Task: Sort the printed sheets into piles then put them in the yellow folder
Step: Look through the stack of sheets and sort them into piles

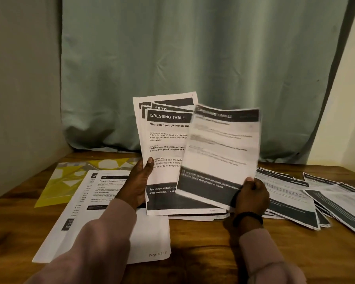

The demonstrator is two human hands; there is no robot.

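The tabletop [203, 251] is carrying the yellow folder [55, 181] at far left and loose sheets [307, 193] fanning right. The left hand [140, 183] is gripping an upright "DRESSING TABLE" stack [164, 140]. The right hand [251, 196] is pinching a blurred single sheet [221, 148], long axis upright, overlapping the stack's right edge; the left hand is nearer the folder.

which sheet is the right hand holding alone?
The blurred single sheet, pinched at its bottom corner by the right hand. The left hand grips a fanned stack; the rest lie on the table.
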